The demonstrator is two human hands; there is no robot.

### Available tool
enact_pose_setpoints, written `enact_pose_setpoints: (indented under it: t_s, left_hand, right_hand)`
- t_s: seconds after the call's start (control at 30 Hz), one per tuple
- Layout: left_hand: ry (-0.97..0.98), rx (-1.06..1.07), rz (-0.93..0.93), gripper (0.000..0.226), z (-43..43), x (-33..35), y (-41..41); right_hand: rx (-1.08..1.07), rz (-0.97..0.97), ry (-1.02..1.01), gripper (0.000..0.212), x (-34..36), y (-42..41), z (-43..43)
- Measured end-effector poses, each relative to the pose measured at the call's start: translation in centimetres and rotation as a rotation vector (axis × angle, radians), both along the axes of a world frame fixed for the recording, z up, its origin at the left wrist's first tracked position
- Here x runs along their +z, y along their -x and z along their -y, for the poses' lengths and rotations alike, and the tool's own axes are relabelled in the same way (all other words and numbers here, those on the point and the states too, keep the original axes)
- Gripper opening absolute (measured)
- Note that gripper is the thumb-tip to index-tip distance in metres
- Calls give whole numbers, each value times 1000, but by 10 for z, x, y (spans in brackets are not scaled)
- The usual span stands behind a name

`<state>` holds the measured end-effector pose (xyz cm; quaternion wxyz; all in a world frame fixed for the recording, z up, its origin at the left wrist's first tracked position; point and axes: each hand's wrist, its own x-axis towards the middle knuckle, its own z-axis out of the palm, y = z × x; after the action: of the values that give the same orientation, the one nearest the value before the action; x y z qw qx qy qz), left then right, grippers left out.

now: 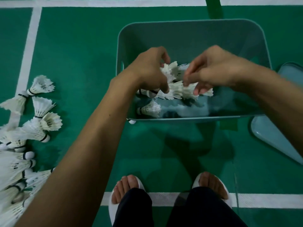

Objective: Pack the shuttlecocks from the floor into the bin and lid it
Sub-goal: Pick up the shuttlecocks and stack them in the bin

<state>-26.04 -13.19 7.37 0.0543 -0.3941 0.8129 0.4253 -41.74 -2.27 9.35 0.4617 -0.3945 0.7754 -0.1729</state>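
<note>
Your left hand [147,74] and right hand [211,69] are both over the open bin [196,23]. Between them they hold a bunch of shuttlecocks [176,89] above the bin's near half. Your left fingers curl round the bunch on the side where a black-banded cork shows under your thumb. Your right fingers and thumb pinch the feather skirts on the other side. How many shuttlecocks are in the bunch you cannot tell, as your hands cover part of it.

One single shuttlecock [149,108] lies on its side on the bin's bottom, in the near left corner, with its cork toward the left wall. The rest, a pile of shuttlecocks [32,128], lies on the green floor [78,54] to your left, well apart from the bin. The lid [265,133] lies on the floor just right of the bin, partly hidden by your right forearm. Your feet, in white slippers [110,208], stand on a white line [262,200] near the bin.
</note>
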Motion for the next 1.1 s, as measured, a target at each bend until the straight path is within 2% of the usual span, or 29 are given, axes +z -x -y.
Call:
enact_pose_setpoints:
  t_s: [0.07, 0.17, 0.27, 0.33, 0.4, 0.5, 0.57, 0.6, 0.67, 0.73, 0.83, 0.97, 1.1]
  left_hand:
    - [-83, -61, -7, 74, -6, 3, 3]
    - [-133, -94, -59, 75, -11, 3, 5]
    - [-135, -37, -90, 88, -15, -5, 1]
    - [-99, 15, -102, 94, -16, -9, -5]
    - [-45, 61, -92, 88, -16, -10, -10]
    - [127, 70, 69, 51, -13, -8, -17]
    - [186, -3, 228, 27, -12, -5, -19]
    - [155, -58, 289, 21, -12, -4, -18]
    - [-11, -165, 385, 24, -13, -6, -16]
    - [-133, -250, 495, 28, -11, -14, -15]
    - [-60, -315, 598, 32, -7, -25, -15]
    - [25, -309, 548, 40, -6, -25, -12]
    - [57, -344, 518, 32, -4, -34, -14]
  right_hand:
    - [146, -58, 242, 16, 9, 3, -1]
    - [421, -123, 243, 10, 6, -12, 0]
    - [495, -220, 258, 9, -4, -22, 2]
    - [436, -216, 237, 9, -5, -22, 2]
    - [326, -243, 200, 10, -9, -20, 0]
    - [133, -314, 51, 18, -26, -23, -3]
    - [50, -249, -68, 8, -37, -30, -3]
    - [18, -193, -124, 3, -39, -34, 0]
    - [-36, -121, -221, 17, -42, -41, 8]
    - [-40, -93, -271, 20, -41, -48, 19]
    - [-45, -93, -294, 24, -40, -59, 35]
    - [-65, -121, -271, 13, -53, -76, 40]
    - [-46, 132, -445, 23, -70, -76, 34]
